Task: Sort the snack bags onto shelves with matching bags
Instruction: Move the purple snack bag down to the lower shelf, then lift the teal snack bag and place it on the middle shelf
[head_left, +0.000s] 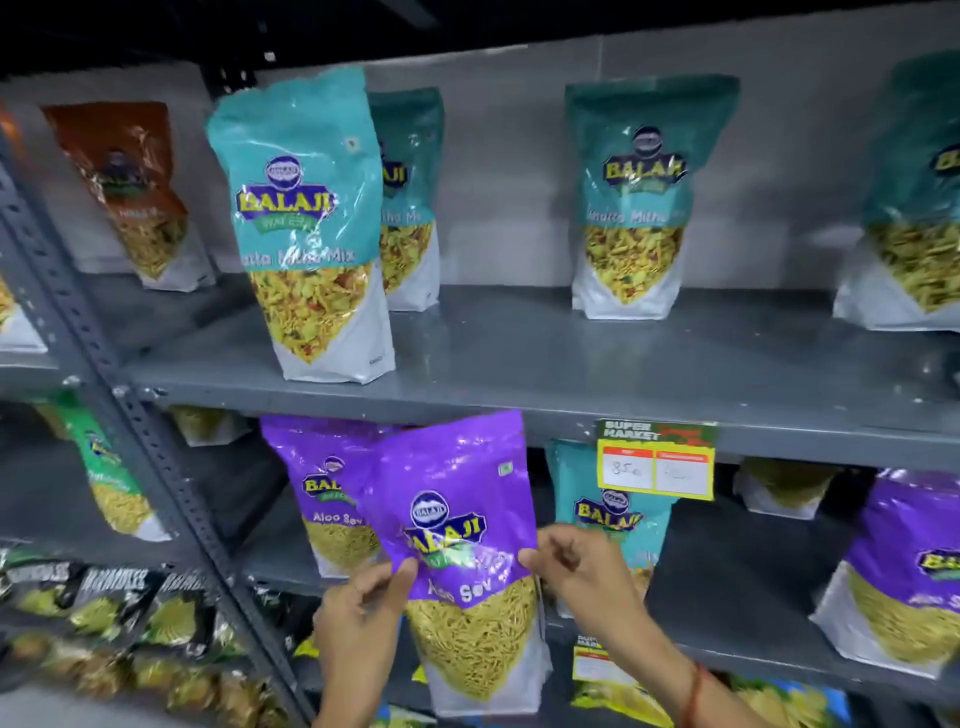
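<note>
I hold a purple Aloo Sev bag (457, 499) upright in front of the lower shelf (727, 603). My left hand (358, 623) pinches its left edge and my right hand (582, 566) pinches its right edge. Just behind it stands a second purple Aloo Sev bag (322, 483), and a third purple bag (904, 566) stands at the far right. A teal Khatta Mitha Mix bag (608, 509) stands on the same lower shelf, partly hidden by my right hand. The upper shelf (519, 364) carries several teal Khatta Mitha Mix bags, the nearest (306, 223) at front left.
An orange-brown bag (135, 187) stands at the upper shelf's left end. A yellow price tag (657, 460) hangs from the upper shelf's front edge. A slotted grey upright (130, 415) divides off a left bay with a green bag (109, 467) and dark packets (104, 613).
</note>
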